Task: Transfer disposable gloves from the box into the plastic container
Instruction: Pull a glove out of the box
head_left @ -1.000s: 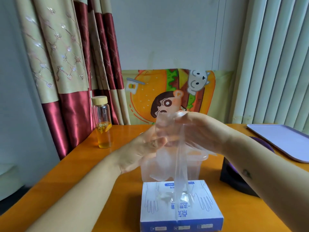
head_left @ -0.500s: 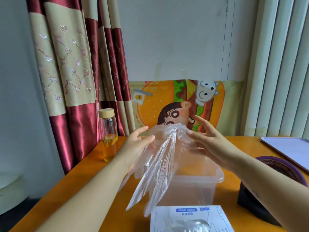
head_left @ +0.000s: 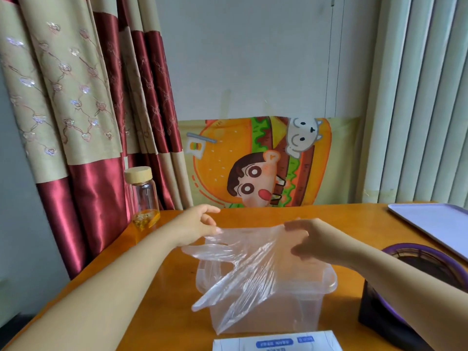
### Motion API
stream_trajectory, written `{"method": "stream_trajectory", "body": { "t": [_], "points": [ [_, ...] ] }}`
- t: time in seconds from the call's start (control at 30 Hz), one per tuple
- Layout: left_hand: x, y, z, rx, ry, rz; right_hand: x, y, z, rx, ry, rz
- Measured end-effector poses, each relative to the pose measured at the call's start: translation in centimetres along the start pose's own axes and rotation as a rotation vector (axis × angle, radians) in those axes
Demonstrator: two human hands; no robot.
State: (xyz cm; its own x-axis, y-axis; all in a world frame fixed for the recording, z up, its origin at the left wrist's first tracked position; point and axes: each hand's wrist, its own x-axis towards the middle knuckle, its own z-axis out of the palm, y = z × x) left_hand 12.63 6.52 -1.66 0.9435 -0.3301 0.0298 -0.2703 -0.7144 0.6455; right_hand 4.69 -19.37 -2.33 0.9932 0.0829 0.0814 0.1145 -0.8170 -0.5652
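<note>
Right hand (head_left: 312, 240): fingers curled round one end of the glove's cuff.
Left hand (head_left: 198, 224): fingertips pinch the cuff's other end.
Glove (head_left: 249, 264): clear plastic, stretched between both hands, with its fingers drooping down and to the left.
Container (head_left: 329, 281): on the table directly under the grip; the glove's fingers hang across its near-left side.
Box (head_left: 276, 343): below the grip, nearer the person than the container.
Bottle (head_left: 143, 196): just left of the left hand.

left hand (head_left: 196, 224) and right hand (head_left: 312, 240) are bare, both forearms uncovered to the frame's edge.
</note>
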Motion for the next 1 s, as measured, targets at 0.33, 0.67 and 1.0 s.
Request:
{"method": "stream_trajectory", "body": {
  "t": [0.33, 0.67, 1.0],
  "points": [
    [-2.5, 5.1, 2.9, 0.349, -0.192, 0.263, 0.9, 0.9, 1.2, -0.166, -0.037, 0.001],
    [1.2, 4.1, 7.8, 0.767, -0.647, 0.003, 1.9, -0.8, 2.5, -0.977, -0.142, -0.026],
    [3.0, 2.2, 10.4, 0.826, -0.765, -0.064, 5.4, 0.4, 6.1, -0.847, -0.693, 0.004]
  ]
}}
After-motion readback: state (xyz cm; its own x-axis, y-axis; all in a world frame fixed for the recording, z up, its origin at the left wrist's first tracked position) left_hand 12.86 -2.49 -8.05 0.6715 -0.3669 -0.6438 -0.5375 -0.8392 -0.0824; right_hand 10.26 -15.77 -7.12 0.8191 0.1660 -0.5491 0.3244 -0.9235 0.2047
